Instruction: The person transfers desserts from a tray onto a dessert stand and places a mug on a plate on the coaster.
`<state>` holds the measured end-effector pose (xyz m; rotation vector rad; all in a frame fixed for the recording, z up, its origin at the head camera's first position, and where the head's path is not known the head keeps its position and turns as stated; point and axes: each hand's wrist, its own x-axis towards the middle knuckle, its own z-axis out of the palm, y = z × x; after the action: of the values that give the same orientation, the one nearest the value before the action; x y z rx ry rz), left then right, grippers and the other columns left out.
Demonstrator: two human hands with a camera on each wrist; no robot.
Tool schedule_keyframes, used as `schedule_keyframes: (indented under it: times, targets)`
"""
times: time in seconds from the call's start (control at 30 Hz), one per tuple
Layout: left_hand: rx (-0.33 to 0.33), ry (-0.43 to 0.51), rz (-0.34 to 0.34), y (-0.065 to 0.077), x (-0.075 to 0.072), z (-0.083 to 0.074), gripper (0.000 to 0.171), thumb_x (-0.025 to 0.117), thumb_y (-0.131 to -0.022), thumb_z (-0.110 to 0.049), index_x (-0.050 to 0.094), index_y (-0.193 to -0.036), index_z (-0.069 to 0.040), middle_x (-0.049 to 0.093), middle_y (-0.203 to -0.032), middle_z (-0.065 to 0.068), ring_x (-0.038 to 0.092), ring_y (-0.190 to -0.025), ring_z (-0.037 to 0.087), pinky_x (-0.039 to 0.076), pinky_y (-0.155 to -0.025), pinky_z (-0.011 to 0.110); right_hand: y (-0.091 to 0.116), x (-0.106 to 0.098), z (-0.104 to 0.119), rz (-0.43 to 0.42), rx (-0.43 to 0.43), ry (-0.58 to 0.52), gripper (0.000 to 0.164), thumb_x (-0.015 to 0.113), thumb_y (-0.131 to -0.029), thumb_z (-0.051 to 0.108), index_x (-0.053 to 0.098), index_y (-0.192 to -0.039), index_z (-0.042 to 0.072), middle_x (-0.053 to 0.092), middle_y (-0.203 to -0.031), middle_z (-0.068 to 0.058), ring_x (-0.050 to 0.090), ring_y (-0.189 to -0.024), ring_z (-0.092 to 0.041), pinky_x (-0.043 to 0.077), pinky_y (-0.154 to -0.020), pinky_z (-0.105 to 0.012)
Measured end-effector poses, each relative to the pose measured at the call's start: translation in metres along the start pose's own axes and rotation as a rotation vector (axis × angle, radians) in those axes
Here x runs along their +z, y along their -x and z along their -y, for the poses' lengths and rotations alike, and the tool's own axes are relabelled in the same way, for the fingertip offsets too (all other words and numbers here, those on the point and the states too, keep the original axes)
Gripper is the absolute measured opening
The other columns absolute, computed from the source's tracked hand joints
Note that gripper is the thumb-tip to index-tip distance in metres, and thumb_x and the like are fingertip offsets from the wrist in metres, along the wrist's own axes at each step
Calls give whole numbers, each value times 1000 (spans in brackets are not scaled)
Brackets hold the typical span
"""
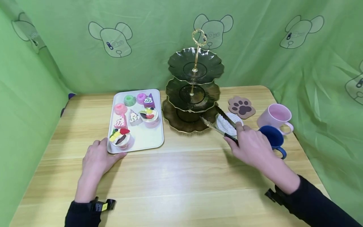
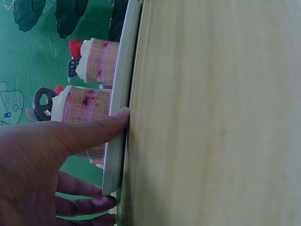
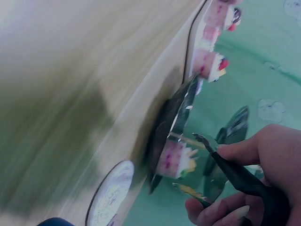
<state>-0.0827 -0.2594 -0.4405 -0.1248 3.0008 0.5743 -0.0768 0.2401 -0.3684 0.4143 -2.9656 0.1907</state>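
Observation:
My left hand point(image 1: 97, 157) holds the near left corner of a white tray point(image 1: 144, 142), thumb along its front edge and fingers at its left side. The tray carries toy desserts: fruit-topped dessert cups point(image 1: 149, 117), cake slices point(image 1: 120, 122) and ring-shaped donuts point(image 1: 130, 100). My right hand point(image 1: 252, 145) grips black-handled tongs point(image 1: 226, 117), whose arms are spread, tips over the lowest plate of a dark three-tier stand point(image 1: 184, 124). In the right wrist view a dessert cup point(image 3: 171, 157) stands on that plate, right by the tong tips; the head view hides it behind the upper tiers.
A white round coaster point(image 1: 227, 123) lies under the tongs, and a brown paw-shaped coaster point(image 1: 242, 107) lies behind it. A pink mug point(image 1: 272, 116) and a blue mug point(image 1: 270, 134) stand beside my right hand. Green cloth point(image 1: 153, 31) hangs behind the table.

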Motion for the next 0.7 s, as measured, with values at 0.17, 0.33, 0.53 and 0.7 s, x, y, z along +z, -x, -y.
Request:
schedule_keyframes:
  times: [0.17,0.33,0.53,0.7]
  targets:
    - [3,2,-5,0,0,1,98,90,-80,-53,50,-139,15,55,-113,35,56,-100,54,50,-69,58,17,-1,15,-45,-66,-29,66,75,-96,42,60,-126,-15,65,-80,-19,50,-45,-21,39,-36,-33]
    - [-12,22,11,-1,-1,0,112,90,-80,-50,37,-150,19,51,-126,42,54,-108,57,50,-81,65,22,3,36,-17,-73,-84,66,76,-96,42,60,-131,-11,68,-88,-18,50,-46,-19,39,-37,-30]
    - [0,44,27,-3,-3,1,109,91,-81,-45,35,-152,17,52,-124,39,56,-103,50,51,-80,61,12,20,66,1,-99,-166,69,77,-95,43,59,-136,-9,70,-97,-19,60,-54,-24,49,-42,-37]
    - [23,71,38,-4,-5,-1,102,92,-82,-39,40,-151,14,55,-124,37,57,-105,48,51,-84,61,-5,35,84,-13,-141,-189,73,76,-96,45,58,-139,-11,72,-108,-23,67,-62,-31,56,-49,-44]
